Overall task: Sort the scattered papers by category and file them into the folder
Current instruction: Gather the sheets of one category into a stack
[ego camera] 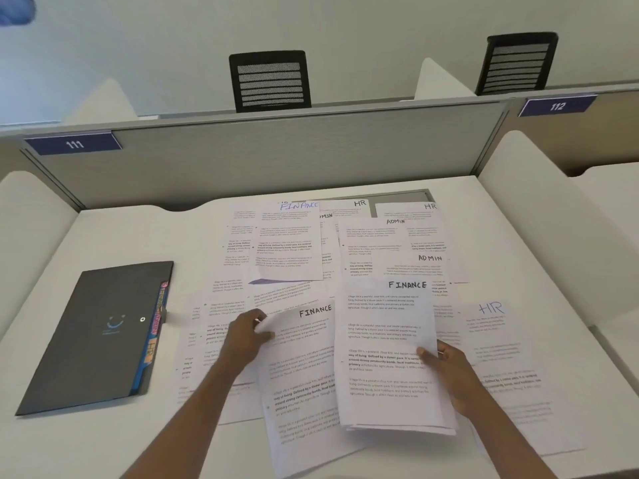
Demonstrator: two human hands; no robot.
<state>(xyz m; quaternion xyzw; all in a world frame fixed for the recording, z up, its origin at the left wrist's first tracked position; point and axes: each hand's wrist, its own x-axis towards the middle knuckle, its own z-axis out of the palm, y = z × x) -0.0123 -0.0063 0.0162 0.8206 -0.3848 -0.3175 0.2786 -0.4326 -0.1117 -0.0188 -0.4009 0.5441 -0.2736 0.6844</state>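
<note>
Printed sheets marked FINANCE, HR and ADMIN lie scattered and overlapping across the white desk (103, 229). My right hand (446, 366) grips the right edge of a small stack of sheets, its top page headed FINANCE (385, 354), held just above the desk. My left hand (247, 331) pinches the upper left corner of another FINANCE sheet (304, 382), curling it up off the pile. A dark grey folder (93, 340) lies shut on the left of the desk, with coloured divider tabs (157, 323) sticking out of its right edge. Other labelled pages include a blue-ink FINANCE sheet (288, 240) and an HR sheet (491, 326).
A grey partition (276, 157) closes the desk's far side, with blue labels 111 (74, 144) and 112 (556, 106). White side dividers stand left and right. Two black mesh chairs (269, 81) show behind the partition.
</note>
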